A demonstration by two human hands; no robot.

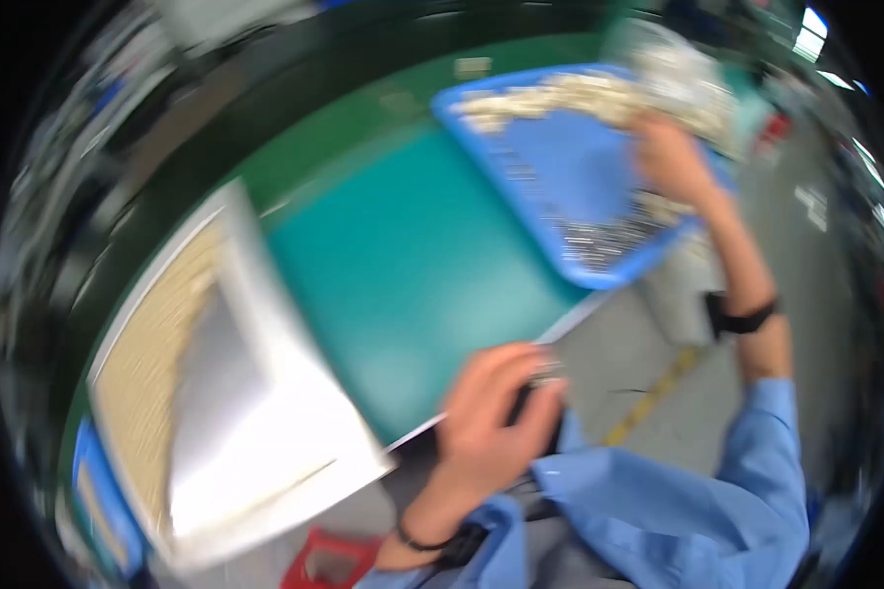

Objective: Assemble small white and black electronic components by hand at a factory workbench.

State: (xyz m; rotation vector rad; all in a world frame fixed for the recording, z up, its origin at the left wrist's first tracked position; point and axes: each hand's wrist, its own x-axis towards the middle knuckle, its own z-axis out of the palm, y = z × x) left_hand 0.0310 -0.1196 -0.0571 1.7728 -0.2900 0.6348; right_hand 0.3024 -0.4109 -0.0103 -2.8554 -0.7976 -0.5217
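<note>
My left hand point(486, 417) is held at the near edge of the green table, fingers curled in toward the thumb. A small greyish piece point(548, 373) shows at its fingertips, too blurred to name. My right hand point(670, 162) is over the right side of a blue tray point(521, 201), next to a pile of small cream-coloured parts point(570, 96). Motion smears its fingers, so I cannot see whether they hold anything. Several thin dark metal pieces point(599, 243) lie in the tray's near corner.
A white open box point(295, 393) stands on the left, with rows of cream pieces point(147, 363) along its far side. Behind the blue tray is a clear plastic bag point(673, 69). The green mat point(403, 255) lies between. A red stool point(329, 560) is below.
</note>
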